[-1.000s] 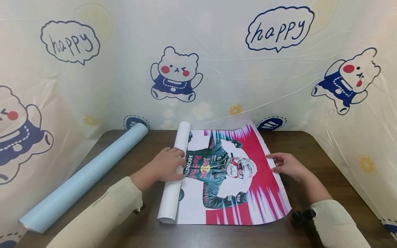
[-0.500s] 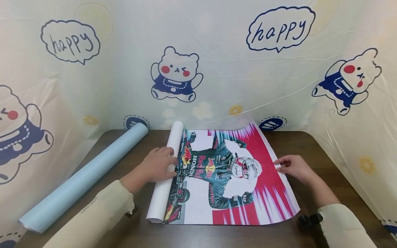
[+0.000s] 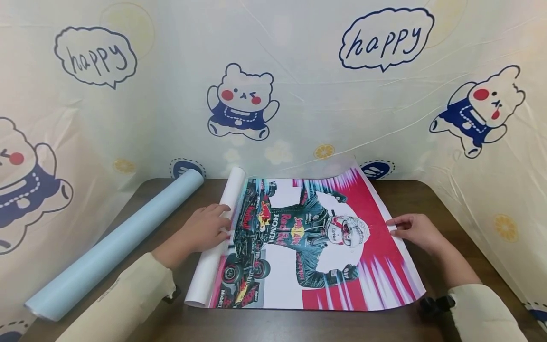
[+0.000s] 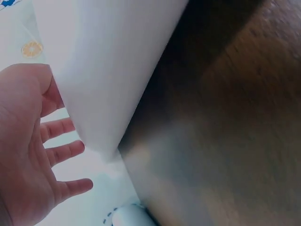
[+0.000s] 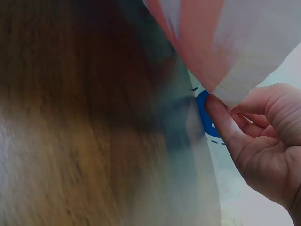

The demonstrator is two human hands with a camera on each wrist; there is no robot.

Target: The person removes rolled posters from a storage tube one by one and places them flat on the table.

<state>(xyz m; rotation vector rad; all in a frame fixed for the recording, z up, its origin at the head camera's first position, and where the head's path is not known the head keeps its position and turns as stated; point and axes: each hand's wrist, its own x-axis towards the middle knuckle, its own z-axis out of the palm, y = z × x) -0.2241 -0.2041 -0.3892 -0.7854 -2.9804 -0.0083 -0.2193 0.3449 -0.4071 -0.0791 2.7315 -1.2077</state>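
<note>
A partly unrolled poster (image 3: 288, 232) lies on the table in the head view, printed with a helmeted racing driver, a race car and red streaks. Its left end is still a white roll (image 3: 202, 278). My left hand (image 3: 208, 228) rests on that roll; in the left wrist view its fingers are spread and fairly straight along the roll's side. At the poster's right edge my right hand (image 3: 416, 232) pinches the sheet between thumb and fingers, also plain in the right wrist view, where the sheet (image 5: 221, 42) curves up from the grip.
A light blue roll (image 3: 119, 242) lies slantwise on the left of the brown wooden table (image 3: 299, 327). A pale cloth (image 3: 299, 114) with bear drawings hangs behind and at both sides. The poster's far right corner curls up near it.
My left hand has moved left with the roll, uncovering the race car print. My right hand has shifted right, drawing the poster's edge along with it.
</note>
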